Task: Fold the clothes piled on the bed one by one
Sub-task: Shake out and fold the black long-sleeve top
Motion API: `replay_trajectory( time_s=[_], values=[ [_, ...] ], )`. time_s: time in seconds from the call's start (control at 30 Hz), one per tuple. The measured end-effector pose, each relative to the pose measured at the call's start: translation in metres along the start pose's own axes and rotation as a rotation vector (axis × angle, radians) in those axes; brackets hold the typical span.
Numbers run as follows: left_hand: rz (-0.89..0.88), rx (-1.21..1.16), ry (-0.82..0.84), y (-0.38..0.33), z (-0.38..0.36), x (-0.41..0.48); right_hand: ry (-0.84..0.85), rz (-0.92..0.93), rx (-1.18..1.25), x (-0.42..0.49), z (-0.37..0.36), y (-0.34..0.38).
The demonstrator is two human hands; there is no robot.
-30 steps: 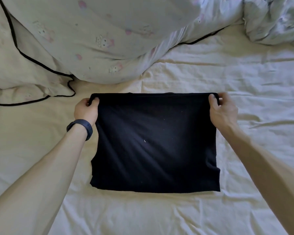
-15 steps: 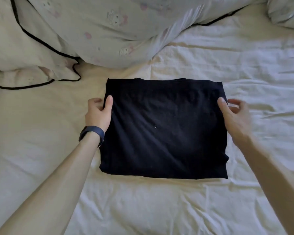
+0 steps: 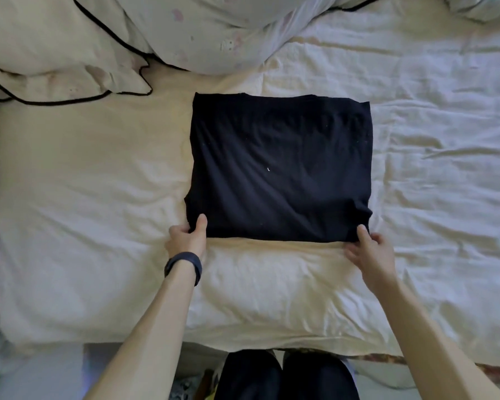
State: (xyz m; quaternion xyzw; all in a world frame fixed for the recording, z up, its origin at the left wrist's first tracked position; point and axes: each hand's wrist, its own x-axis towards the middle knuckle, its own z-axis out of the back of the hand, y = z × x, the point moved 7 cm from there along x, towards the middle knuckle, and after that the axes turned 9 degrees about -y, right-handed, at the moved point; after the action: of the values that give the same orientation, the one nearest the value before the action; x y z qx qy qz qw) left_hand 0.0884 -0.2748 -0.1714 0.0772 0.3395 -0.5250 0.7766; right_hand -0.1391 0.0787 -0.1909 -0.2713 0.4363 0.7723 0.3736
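A black garment (image 3: 279,166), folded into a near square, lies flat on the cream bedsheet (image 3: 93,197). My left hand (image 3: 186,239) pinches its near left corner, thumb on top of the cloth and fingers under the edge. My right hand (image 3: 368,249) holds the near right corner, thumb on the cloth and fingers spread on the sheet beside it. A dark band sits on my left wrist.
A cream pillow with black piping (image 3: 49,53) lies at the back left. A pale printed duvet (image 3: 214,27) is bunched along the far side. The bed's near edge (image 3: 243,346) runs just in front of my legs (image 3: 286,376).
Both hands let go of the far corners, slid down the garment's sides and now hold its near corners. The view has pulled back, showing the bed edge.
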Motion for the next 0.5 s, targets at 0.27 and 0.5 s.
replay_trajectory(
  time_s=[0.27, 0.5],
  values=[
    [0.235, -0.443, 0.199, 0.013, -0.011, 0.0, 0.216, -0.331, 0.38, -0.023, -0.023, -0.015],
    [0.117, -0.663, -0.145, 0.018, 0.019, -0.009, -0.119, -0.169, 0.473, -0.038, 0.022, -0.014]
  ],
)
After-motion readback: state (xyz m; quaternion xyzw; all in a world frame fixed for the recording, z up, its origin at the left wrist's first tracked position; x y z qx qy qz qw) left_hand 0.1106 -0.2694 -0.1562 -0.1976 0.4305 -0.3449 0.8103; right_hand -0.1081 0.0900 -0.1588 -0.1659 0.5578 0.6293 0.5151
